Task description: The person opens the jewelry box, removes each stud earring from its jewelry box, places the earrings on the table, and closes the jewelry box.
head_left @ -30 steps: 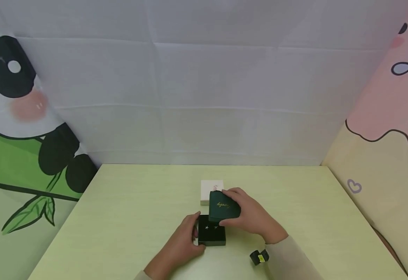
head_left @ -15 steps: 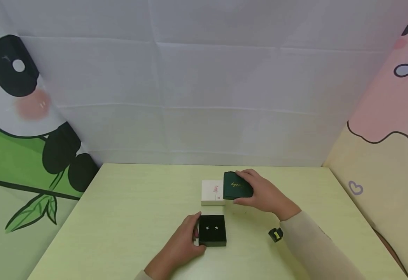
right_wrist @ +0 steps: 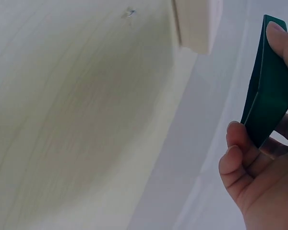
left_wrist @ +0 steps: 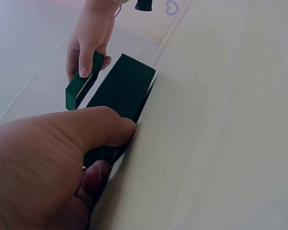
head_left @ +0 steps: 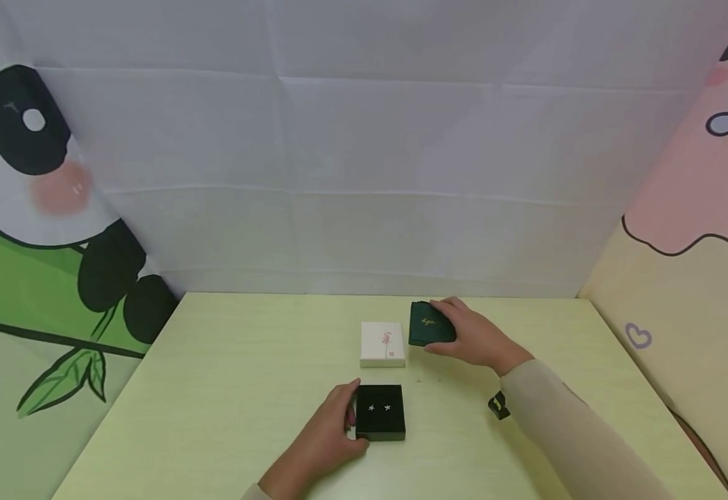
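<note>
A dark jewelry box base (head_left: 380,420) lies on the table, two small star-shaped earrings (head_left: 387,407) on its black insert. My left hand (head_left: 323,437) grips that base at its left side, thumb at the front edge and fingers at the back. Behind and to the right, my right hand (head_left: 479,337) holds the green box lid (head_left: 429,326), which bears gold lettering, by its right side between thumb and fingers. In the right wrist view the lid (right_wrist: 269,86) shows edge-on. A white box (head_left: 382,344) with a pink print sits left of the lid.
The pale yellow table (head_left: 245,361) ends at a white cloth backdrop (head_left: 388,173). Cartoon-printed panels stand at the left and right. A small black wrist camera (head_left: 498,405) hangs beside the right sleeve.
My right hand has carried the lid off the base, back and to the right, past the white box. My left hand has stayed on the base, now fully uncovered.
</note>
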`<state>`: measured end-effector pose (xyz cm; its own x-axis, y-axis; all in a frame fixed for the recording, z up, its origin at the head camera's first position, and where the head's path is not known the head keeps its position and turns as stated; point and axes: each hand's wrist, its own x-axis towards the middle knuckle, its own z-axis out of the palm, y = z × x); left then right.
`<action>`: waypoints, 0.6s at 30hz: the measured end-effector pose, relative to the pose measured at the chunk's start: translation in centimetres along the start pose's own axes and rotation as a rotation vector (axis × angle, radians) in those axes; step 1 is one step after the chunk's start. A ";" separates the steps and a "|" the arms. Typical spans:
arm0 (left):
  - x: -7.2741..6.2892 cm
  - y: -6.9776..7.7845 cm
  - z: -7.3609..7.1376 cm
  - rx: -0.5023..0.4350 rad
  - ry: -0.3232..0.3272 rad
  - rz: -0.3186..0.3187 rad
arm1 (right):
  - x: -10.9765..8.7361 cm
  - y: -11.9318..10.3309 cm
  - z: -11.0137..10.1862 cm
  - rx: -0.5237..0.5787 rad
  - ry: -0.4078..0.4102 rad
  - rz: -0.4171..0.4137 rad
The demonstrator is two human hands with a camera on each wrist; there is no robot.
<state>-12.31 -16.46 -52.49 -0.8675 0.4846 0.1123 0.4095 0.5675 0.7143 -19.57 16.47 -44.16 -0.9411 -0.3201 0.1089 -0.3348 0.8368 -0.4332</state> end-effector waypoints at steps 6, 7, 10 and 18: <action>-0.1 0.0 -0.1 -0.002 -0.006 0.002 | 0.4 0.6 0.8 -0.025 -0.038 0.036; -0.1 0.0 0.0 -0.004 -0.008 0.001 | 0.5 0.7 0.9 -0.032 -0.045 0.043; 0.0 0.0 0.0 -0.001 -0.012 0.002 | 0.6 1.0 1.2 -0.042 -0.065 0.061; 0.1 -0.2 0.1 0.006 -0.005 -0.002 | 1.0 1.8 2.0 -0.036 -0.103 0.051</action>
<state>-12.49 -16.43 -52.75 -0.8671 0.4865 0.1071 0.4090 0.5726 0.7105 -21.02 16.78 -46.65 -0.9478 -0.3188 -0.0058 -0.2896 0.8681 -0.4032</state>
